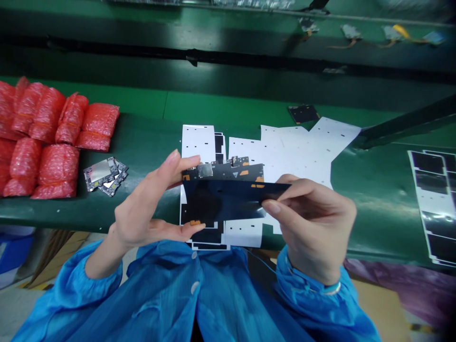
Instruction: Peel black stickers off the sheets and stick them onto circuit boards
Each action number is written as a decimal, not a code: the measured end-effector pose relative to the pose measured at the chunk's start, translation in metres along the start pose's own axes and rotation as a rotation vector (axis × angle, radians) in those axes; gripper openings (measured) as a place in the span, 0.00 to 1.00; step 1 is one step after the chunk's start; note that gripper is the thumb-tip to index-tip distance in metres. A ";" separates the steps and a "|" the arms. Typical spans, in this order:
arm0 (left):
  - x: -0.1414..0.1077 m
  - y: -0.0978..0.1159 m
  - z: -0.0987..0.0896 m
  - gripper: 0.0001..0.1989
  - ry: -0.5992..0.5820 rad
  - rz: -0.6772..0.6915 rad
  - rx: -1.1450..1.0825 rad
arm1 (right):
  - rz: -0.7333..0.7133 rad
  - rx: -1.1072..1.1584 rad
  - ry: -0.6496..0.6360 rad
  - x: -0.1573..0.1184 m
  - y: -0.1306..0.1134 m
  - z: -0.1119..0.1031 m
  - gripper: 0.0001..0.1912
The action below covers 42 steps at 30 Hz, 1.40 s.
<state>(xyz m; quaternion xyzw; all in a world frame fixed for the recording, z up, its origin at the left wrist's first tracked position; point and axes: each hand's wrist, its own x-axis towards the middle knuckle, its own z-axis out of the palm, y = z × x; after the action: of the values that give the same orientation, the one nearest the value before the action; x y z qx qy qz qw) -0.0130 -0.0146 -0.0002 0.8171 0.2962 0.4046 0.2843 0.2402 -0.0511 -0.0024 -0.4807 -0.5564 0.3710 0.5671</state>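
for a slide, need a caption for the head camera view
Left hand holds a flat black circuit board; right hand pinches a thin glossy black rectangular sheet overlapping it.

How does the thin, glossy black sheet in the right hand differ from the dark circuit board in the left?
The thin, glossy black sheet looks smooth; the dark circuit board shows orange patches and a silvery part.
The right hand pinches the sheet's right end; the left hand holds the board between thumb and fingers.
The sheet partly hides the board.
Both are dark.
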 end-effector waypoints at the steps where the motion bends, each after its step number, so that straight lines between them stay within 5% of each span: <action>1: -0.001 0.000 0.001 0.51 0.008 -0.006 0.007 | 0.001 -0.003 0.000 0.000 0.000 0.000 0.07; 14: 0.002 -0.007 0.001 0.53 -0.002 0.058 0.010 | -0.010 0.016 0.009 0.001 0.000 -0.002 0.08; 20: 0.000 -0.009 0.002 0.43 0.018 0.073 0.084 | -0.045 -0.001 0.012 0.003 -0.002 -0.001 0.08; 25: -0.001 -0.010 0.002 0.23 -0.067 0.143 0.244 | -0.143 -0.335 -0.031 0.004 -0.006 -0.001 0.05; 28: 0.001 -0.015 0.000 0.22 -0.172 0.229 0.301 | -0.231 -0.650 -0.047 0.004 0.005 -0.010 0.10; 32: 0.033 -0.052 0.001 0.21 -0.207 0.311 0.294 | -0.239 -0.896 -0.002 0.006 0.036 -0.024 0.19; 35: 0.081 -0.108 0.012 0.19 -0.087 0.202 0.285 | -0.209 -0.839 -0.221 0.004 0.060 -0.012 0.18; 38: 0.114 -0.157 0.023 0.34 -0.045 -0.101 0.228 | -0.200 -0.789 -0.612 -0.007 0.081 0.017 0.47; 40: 0.112 -0.167 0.023 0.38 -0.065 -0.205 0.211 | -0.159 -0.790 -0.769 -0.017 0.093 0.032 0.53; 42: 0.088 -0.153 0.016 0.32 -0.086 -0.225 0.234 | -0.138 -0.760 -0.761 -0.023 0.102 0.038 0.42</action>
<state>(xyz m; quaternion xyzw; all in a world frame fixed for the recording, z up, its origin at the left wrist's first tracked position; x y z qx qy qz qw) 0.0047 0.1463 -0.0727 0.8229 0.4186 0.2976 0.2430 0.2117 -0.0411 -0.1100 -0.4461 -0.8478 0.2533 0.1348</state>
